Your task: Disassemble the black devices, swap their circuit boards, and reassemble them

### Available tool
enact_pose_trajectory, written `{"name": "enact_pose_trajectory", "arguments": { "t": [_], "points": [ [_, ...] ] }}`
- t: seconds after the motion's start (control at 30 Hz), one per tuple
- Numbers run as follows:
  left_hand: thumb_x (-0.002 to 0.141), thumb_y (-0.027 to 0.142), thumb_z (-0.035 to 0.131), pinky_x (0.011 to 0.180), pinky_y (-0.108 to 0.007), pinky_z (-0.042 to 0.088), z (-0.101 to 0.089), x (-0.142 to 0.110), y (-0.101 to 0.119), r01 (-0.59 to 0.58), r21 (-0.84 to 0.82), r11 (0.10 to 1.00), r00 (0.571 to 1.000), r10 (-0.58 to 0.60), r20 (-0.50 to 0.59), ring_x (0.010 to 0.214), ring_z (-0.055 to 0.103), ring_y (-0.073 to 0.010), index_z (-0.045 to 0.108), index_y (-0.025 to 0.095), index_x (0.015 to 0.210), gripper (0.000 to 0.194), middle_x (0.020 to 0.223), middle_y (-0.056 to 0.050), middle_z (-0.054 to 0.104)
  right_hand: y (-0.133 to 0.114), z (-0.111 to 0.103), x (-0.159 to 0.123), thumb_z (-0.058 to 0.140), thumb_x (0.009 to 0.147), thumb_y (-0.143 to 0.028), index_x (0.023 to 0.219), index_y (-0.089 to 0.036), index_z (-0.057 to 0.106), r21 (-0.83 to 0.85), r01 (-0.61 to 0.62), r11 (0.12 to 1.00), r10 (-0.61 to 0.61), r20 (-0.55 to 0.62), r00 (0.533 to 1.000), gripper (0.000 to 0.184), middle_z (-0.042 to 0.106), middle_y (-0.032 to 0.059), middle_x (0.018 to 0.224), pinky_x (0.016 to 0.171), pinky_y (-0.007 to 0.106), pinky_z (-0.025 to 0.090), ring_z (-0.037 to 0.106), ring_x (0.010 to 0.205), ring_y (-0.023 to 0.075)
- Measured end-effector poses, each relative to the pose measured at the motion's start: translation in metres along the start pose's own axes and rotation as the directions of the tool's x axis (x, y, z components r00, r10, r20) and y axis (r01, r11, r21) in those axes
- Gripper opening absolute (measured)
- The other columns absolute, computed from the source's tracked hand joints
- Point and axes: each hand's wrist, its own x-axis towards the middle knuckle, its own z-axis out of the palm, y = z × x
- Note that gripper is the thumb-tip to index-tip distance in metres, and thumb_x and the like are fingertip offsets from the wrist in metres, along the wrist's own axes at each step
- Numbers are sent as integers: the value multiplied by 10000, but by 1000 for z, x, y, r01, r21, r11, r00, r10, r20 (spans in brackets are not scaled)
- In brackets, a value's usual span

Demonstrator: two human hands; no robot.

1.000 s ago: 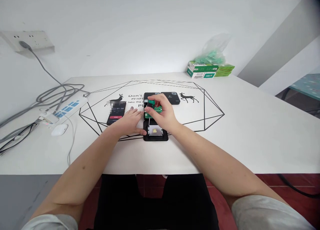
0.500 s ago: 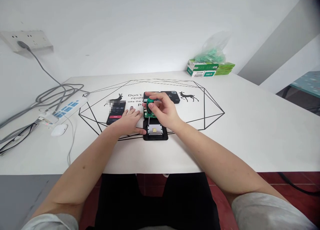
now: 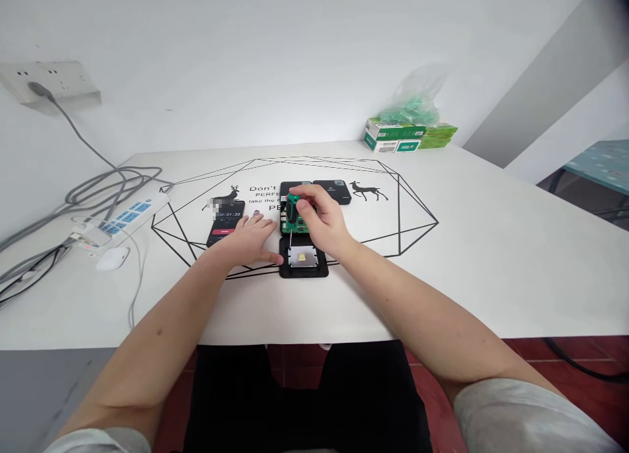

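In my right hand (image 3: 324, 220) is a screwdriver (image 3: 293, 207) with a green and black handle, held nearly upright. Its thin shaft points down at the upper left part of a black cover (image 3: 322, 269) that carries a silver metal plate (image 3: 310, 257) with a small yellowish pad. My left hand (image 3: 253, 240) lies with fingers spread, its thumb touching the cover's left edge. Behind the cover is a black case with a green circuit board (image 3: 299, 227), partly hidden by my right hand. A phone (image 3: 227, 220) showing a timer lies beside my left fingers.
Another black box-like piece (image 3: 334, 191) lies behind my right hand. A power strip (image 3: 128, 217) with tangled cables and a white earphone case (image 3: 113, 258) are on the left. Green and white boxes (image 3: 394, 130) with a plastic bag on top stand at the back right.
The view has shifted slightly. My right hand has the screwdriver in nearly the same place, its fingers a little differently set on the handle. My left hand stays at the cover's edge.
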Motion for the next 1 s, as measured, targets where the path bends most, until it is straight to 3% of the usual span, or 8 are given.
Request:
{"name": "enact_pose_trajectory", "arguments": {
  "t": [0.17,0.33,0.43,0.63,0.83,0.9,1.0],
  "points": [
    [942,820,540,1288,-596,231,-1,3,-10,-29,-56,998,998,25,-65,1620,244,-435,420,185,1645,954,1702,-172,436,4,3,1,746,944,-394,1141,-289,643,-41,-25,999,23,-38,999,246,622,12,938,785,401,560,590,856,194],
    [1023,703,507,1284,-611,236,1,4,-12,-10,-16,1000,998,9,-61,1616,249,-426,476,204,1608,770,1690,-155,459,4,7,-4,624,1028,-450,1214,-304,590,186,-80,979,80,6,997,239,672,66,1251,948,443,600,684,1094,212],
    [1104,494,403,1270,-634,256,4,4,-11,-2,12,1000,997,3,-83,1606,284,-402,511,233,1583,557,1665,-132,498,3,8,-5,549,1064,-468,1224,-305,541,311,-143,940,128,68,989,229,688,64,1248,952,438,618,720,1058,193],
    [1089,336,410,1202,-630,347,9,5,-10,-37,81,996,988,48,-144,1535,377,-396,583,237,1503,460,1578,-131,581,8,9,-4,780,913,-401,1118,-300,582,147,-99,984,104,-26,994,302,635,20,1098,718,329,557,626,931,166],
    [1052,263,468,1113,-565,437,8,7,-8,24,113,993,975,1,-224,1377,535,-370,668,201,1359,372,1407,-158,661,5,7,-4,585,1035,-425,1215,-320,541,274,-154,949,137,82,987,212,657,60,1316,930,427,610,688,1155,213],
    [1039,265,491,1113,-554,435,8,7,-9,43,106,993,970,-16,-242,1350,553,-362,687,206,1308,338,1371,-148,671,4,8,-4,561,1046,-421,1218,-324,517,321,-169,932,141,109,984,202,672,55,1276,912,431,621,713,1094,204],
    [1029,282,513,1120,-535,428,8,7,-10,47,105,993,966,-18,-259,1347,558,-352,703,226,1267,310,1348,-132,685,5,9,-4,653,994,-390,1177,-314,553,211,-131,969,123,48,991,222,671,39,1160,826,397,605,688,1002,193]
  ]
}}
